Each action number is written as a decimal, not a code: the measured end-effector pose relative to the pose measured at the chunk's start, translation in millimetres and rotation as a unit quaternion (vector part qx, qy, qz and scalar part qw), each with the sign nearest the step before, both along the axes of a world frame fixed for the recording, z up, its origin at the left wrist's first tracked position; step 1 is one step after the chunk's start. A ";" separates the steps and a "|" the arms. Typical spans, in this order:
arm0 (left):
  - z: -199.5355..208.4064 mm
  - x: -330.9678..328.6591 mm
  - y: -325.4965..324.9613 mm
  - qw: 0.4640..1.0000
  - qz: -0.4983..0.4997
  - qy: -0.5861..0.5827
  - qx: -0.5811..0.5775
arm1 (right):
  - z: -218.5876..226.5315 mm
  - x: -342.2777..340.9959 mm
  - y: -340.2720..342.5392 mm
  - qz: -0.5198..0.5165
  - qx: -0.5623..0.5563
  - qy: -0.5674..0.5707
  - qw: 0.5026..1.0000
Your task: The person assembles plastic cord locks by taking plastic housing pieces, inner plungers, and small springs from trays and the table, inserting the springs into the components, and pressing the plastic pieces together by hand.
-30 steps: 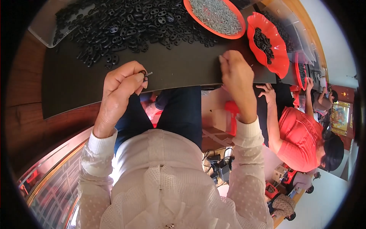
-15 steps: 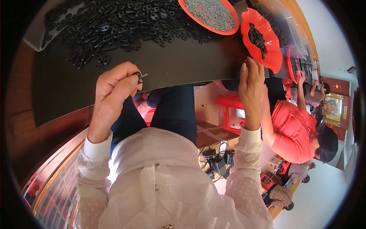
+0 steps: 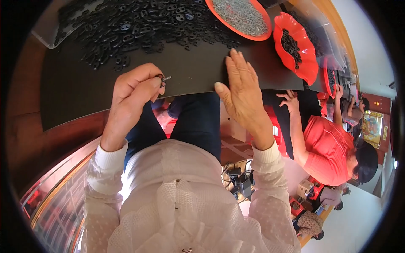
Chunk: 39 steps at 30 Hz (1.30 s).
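Black, probably light and stiff; grip part (image 3: 163, 77) by rim, with screw (image 3: 167, 78) toward two o'clock, as pinched in left hand (image 3: 137, 86), with right hand (image 3: 244, 95) spread, palm unseen

Shows pale wall (image 3: 358, 215) at lower right, gold-framed picture (image 3: 372, 128) on red-brown panelling (image 3: 382, 103) at far right, dark brown wood (image 3: 25, 97) left of black worktop (image 3: 198, 69), glossy, bright-streaked panel (image 3: 65, 200) at lower left.
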<state>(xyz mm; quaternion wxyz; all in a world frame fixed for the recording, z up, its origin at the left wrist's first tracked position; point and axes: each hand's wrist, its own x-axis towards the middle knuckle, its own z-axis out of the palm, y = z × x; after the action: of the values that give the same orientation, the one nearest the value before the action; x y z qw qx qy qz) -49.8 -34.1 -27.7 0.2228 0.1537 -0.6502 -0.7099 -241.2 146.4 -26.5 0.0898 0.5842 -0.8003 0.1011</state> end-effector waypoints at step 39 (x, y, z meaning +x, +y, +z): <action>-1.2 2.1 -3.7 0.999 -0.027 0.035 -0.027 | 20.8 -8.1 -64.9 0.055 -0.107 -0.225 0.967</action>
<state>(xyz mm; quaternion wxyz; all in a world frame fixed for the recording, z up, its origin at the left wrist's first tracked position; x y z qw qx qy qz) -47.7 -37.8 -29.0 0.2303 0.1054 -0.6651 -0.7025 -249.3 81.5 -5.6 -0.0359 0.5764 -0.7513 0.3195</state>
